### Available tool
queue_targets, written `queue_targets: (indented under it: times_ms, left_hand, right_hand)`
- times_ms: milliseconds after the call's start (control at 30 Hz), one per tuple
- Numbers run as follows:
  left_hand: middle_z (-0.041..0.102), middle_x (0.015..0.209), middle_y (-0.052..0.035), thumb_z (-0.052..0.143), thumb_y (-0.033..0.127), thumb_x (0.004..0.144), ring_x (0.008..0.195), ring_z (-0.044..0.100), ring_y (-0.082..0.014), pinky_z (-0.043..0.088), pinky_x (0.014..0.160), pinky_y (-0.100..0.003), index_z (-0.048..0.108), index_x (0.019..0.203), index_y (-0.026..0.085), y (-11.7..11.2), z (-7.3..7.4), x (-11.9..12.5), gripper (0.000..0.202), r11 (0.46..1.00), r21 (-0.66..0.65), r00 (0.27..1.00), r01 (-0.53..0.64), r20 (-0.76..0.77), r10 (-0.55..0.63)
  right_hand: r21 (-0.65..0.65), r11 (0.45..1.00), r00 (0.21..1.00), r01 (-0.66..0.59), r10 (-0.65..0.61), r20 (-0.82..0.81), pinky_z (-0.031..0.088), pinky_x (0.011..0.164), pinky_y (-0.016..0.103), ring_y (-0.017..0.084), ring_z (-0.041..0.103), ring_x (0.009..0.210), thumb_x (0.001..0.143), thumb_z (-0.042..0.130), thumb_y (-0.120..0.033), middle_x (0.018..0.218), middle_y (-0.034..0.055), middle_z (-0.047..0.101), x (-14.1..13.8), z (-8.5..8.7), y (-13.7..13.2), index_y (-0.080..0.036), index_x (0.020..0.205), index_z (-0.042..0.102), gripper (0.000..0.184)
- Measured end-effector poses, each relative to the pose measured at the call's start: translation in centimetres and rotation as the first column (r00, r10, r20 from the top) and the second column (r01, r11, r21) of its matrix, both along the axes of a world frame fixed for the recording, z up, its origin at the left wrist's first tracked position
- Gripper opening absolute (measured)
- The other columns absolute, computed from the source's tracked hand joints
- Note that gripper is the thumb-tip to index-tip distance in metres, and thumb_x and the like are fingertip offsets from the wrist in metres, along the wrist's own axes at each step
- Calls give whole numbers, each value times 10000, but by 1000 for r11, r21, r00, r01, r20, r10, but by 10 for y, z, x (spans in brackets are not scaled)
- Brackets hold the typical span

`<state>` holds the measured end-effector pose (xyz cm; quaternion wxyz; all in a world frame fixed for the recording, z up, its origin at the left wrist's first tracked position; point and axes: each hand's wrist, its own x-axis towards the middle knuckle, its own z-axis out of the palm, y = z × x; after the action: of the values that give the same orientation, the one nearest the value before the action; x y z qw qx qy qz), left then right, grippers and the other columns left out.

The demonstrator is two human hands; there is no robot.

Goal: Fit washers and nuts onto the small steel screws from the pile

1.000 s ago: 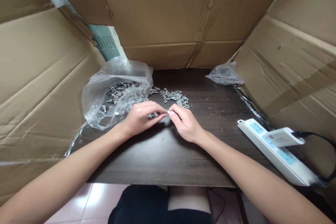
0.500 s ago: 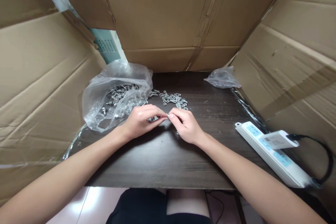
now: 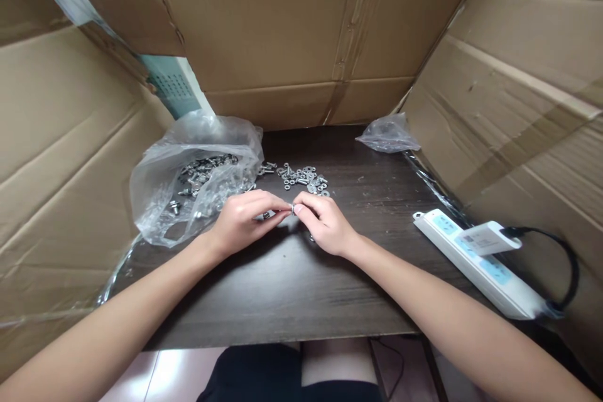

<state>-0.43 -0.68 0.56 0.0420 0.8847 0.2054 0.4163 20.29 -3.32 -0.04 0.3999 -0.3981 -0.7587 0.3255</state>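
Observation:
Fingertip to fingertip, my left hand [image 3: 245, 216] and my right hand [image 3: 326, 220] meet over the middle of the dark table. Both are closed in a pinch on one small metal washer [image 3: 293, 208], mostly covered by the fingers. Whether a screw runs through it I cannot make out. Just beyond the hands lies a loose pile of screws, nuts and washers [image 3: 301, 178]. A clear plastic bag [image 3: 155, 169] to the left of it holds many screws with washers [image 3: 207, 171]. A small metal piece [image 3: 266, 215] shows behind my left thumb.
A crumpled plastic bag [image 3: 390, 133] lies at the back right. Along the right side sits a white power strip [image 3: 475, 264] with a plugged-in adapter [image 3: 490, 239] and black cable [image 3: 575, 264]. Cardboard walls [image 3: 282, 25] enclose the dark table [image 3: 264, 301] on three sides.
The whole view has shifted slightly, so everything appears a little further left. Both hands keep their pinch, and a bit more of the washer shows between the fingertips.

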Motion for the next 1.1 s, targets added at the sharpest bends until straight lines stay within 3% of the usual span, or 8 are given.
queue_targets:
  times_ms: [133,233,367,667,933,1100]
  left_hand:
    - [795,873,-38,667,178,958,764,740,-145,590,723,-249,723,956,172,0,-1,1,56,1000,1,1000,18,-12,-18]
    - [794,884,-53,690,173,944,776,743,-151,591,735,-255,720,952,157,1,-2,0,35,1000,2,1000,7,31,-7]
    - [788,871,-56,681,176,951,763,737,-144,593,729,-252,721,948,156,1,-2,0,45,1000,-10,999,-4,32,4]
    - [788,905,-59,670,177,958,809,745,-145,594,761,-235,705,981,143,1,-5,1,55,1000,9,1000,8,13,-9]
    - [768,883,-45,632,215,976,781,719,-134,575,721,-229,705,992,151,3,-5,-2,99,999,-41,997,-34,-73,31]
    - [754,844,-44,641,232,969,740,696,-135,567,690,-241,697,966,146,1,-5,-3,102,998,-63,999,-14,-42,11]
  right_hand:
    - [-8,1000,1000,22,-22,12,350,612,279,132,439,585,1020,406,-296,612,-34,450,-1,-2,0,-216,672,437,359]
    - [24,999,999,36,-36,0,385,664,289,149,506,667,1006,451,-292,730,-7,555,-2,-3,-2,-204,819,545,227]
    - [40,999,1000,29,-30,10,397,660,295,161,504,679,964,499,-259,756,0,556,-2,-3,-3,-210,883,546,106]
    - [-26,1000,999,8,-7,39,340,605,282,133,414,586,1012,402,-318,616,-34,425,-2,-2,-1,-219,684,419,343]
    - [21,1000,998,21,-22,53,338,609,279,128,428,594,1010,441,-313,624,-31,449,-2,-5,-2,-212,686,433,339]
    - [34,999,999,38,-39,23,367,594,273,134,467,606,983,509,-302,670,-16,526,-2,-4,-4,-206,764,529,240]
